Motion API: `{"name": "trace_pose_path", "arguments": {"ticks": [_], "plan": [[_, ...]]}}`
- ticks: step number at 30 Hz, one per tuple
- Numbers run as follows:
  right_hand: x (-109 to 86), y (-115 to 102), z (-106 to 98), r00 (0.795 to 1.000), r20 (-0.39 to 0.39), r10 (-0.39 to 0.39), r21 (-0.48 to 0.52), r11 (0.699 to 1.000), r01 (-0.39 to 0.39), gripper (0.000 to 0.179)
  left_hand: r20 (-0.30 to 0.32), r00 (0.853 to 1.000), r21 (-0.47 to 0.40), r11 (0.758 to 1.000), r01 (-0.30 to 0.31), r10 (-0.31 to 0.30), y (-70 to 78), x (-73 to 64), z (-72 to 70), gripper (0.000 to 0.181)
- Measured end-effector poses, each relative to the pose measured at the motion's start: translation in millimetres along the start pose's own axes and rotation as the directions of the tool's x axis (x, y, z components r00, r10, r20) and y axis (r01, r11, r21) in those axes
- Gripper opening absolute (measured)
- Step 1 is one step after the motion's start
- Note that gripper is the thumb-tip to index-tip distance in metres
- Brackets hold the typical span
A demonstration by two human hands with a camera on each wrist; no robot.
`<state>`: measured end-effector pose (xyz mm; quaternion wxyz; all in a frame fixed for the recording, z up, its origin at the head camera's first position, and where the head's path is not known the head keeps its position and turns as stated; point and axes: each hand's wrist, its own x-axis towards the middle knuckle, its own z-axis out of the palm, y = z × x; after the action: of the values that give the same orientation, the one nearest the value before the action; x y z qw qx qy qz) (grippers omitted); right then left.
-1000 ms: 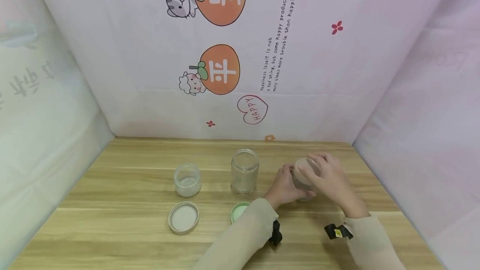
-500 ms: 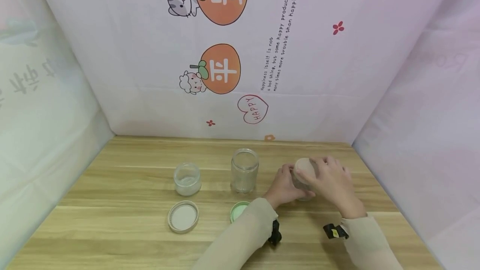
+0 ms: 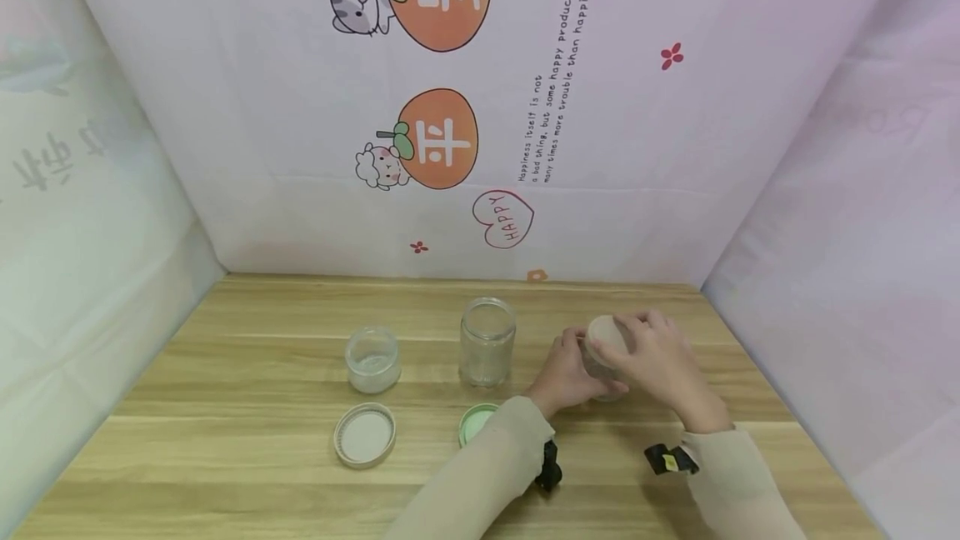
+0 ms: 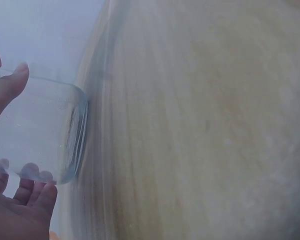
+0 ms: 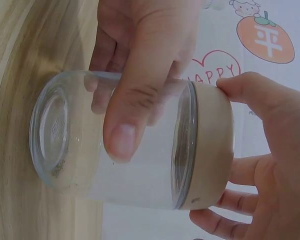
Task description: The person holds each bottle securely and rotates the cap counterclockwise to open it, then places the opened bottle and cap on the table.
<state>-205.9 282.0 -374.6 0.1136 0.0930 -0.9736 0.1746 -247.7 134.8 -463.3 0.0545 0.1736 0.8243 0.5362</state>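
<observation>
A clear glass jar (image 5: 85,155) with a beige lid (image 5: 212,145) stands on the right part of the table. My left hand (image 3: 566,377) grips the jar's body, its thumb across the near side and its fingers round the back. Over the top, my right hand (image 3: 663,365) holds the lid by its rim between thumb and fingers. The lid sits flush on the jar's mouth in the right wrist view. Through the glass in the left wrist view, the jar's inside looks empty, and its base is close to the wood.
Left of my hands stands a tall open glass jar (image 3: 487,348), with a green lid (image 3: 476,422) in front, partly behind my left sleeve. Farther left are a short open jar (image 3: 373,365) and an upturned beige lid (image 3: 364,436). White printed cloth (image 3: 337,232) walls the wooden table.
My right hand has turned on the lid, its fingers moving round toward the back right and then back a little. My left hand keeps its grip on the jar.
</observation>
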Motion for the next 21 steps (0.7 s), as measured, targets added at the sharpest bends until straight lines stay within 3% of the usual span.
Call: {"name": "trace_pose_path", "arguments": {"ticks": [10, 21], "plan": [[5.3, -0.2, 4.0, 1.000, 0.007, -0.018, 0.038, 0.999, 0.018, 0.067, 0.001, 0.999, 0.024, 0.999, -0.035, 0.035, 0.0, -0.3, -1.3, 0.098], [6.4, 14.0, 5.9, 0.990, 0.037, -0.133, 0.150, 0.981, 0.126, 0.059, 0.011, 0.999, -0.010, 0.999, -0.034, 0.034, 0.1, -1.8, -3.2, 0.102]]}}
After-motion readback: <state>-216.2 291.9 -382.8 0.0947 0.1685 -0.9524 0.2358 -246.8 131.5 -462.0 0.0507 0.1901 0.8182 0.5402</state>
